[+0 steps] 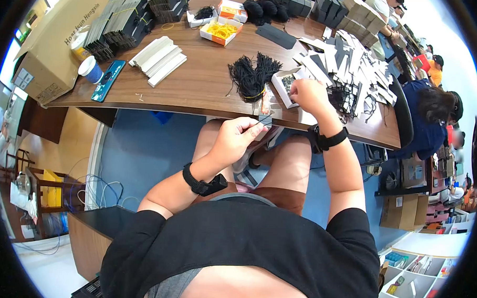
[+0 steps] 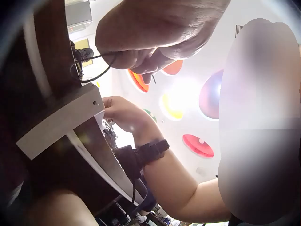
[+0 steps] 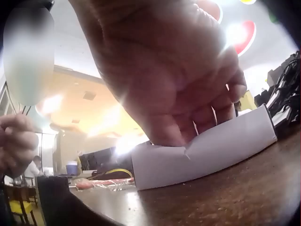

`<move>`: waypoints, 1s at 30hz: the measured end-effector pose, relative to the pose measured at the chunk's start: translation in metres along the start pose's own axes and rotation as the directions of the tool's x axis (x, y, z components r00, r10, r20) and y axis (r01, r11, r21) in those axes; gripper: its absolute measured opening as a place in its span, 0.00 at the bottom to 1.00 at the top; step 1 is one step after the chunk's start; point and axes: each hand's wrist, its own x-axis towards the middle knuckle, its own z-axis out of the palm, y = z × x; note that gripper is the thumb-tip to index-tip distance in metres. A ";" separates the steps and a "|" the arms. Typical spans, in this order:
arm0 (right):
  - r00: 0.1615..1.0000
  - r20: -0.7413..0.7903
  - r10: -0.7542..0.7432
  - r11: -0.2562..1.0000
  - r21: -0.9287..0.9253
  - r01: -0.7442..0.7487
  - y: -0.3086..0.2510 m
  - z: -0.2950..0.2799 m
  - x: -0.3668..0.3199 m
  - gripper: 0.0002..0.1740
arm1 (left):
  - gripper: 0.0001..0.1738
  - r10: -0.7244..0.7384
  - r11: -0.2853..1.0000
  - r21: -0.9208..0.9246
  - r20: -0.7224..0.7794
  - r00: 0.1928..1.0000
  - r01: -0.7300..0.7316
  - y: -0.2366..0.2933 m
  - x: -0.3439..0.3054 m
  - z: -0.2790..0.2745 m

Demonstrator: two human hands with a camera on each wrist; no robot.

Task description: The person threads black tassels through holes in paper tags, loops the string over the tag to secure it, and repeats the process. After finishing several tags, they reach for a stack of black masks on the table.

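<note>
My left hand (image 1: 239, 138) is at the table's front edge, thumb and forefinger pinching a thin black cord (image 2: 96, 76) that bends into a loop. Beside those fingertips, a pale grey card strip (image 2: 61, 123) with a small hole near one end slants across the table edge. My right hand (image 1: 309, 96) reaches down into a small white box (image 3: 207, 153) with a dented wall. Its fingertips are hidden behind that wall, so I cannot tell what they hold. A bundle of black cords (image 1: 251, 78) lies left of the box.
Right of the box spreads a heap of loose white and black strips (image 1: 351, 66). White strips (image 1: 157, 59), a phone (image 1: 108, 81) and a paper cup (image 1: 90, 70) are on the left. Farther back are a box of yellow bands (image 1: 221, 31) and stacked dark cards (image 1: 116, 26).
</note>
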 end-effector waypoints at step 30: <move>0.996 0.091 -0.009 -0.563 0.823 -0.080 -0.091 -0.023 -0.118 0.15 | 0.09 0.236 0.971 0.049 -0.016 0.972 -0.235 0.004 -0.015 -0.001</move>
